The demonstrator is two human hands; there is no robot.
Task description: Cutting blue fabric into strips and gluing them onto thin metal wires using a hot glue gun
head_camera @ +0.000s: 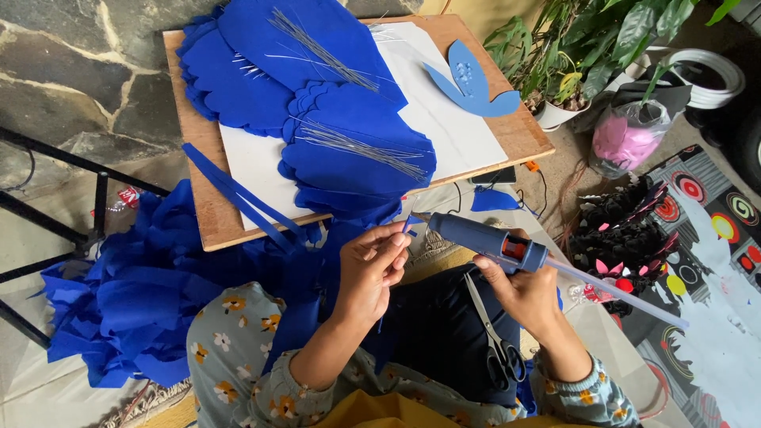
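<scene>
Blue hot-glue gun (485, 242), with a clear stick trailing from its rear, sits over the lap, its nozzle aimed at a small blue foam strip (407, 225). Right hand (525, 292) is wrapped around the gun's grip. Left hand (374, 261) pinches the strip between fingertips. The strip looks light, soft and floppy; best held near its end, clear of hot glue. Scissors (493, 337) rest on the lap. Blue foam petals (349, 150) and wires lie on a wooden board (198, 190) ahead.

one glue gun (485, 242), one scissors (493, 337) — two hands (372, 265)
</scene>
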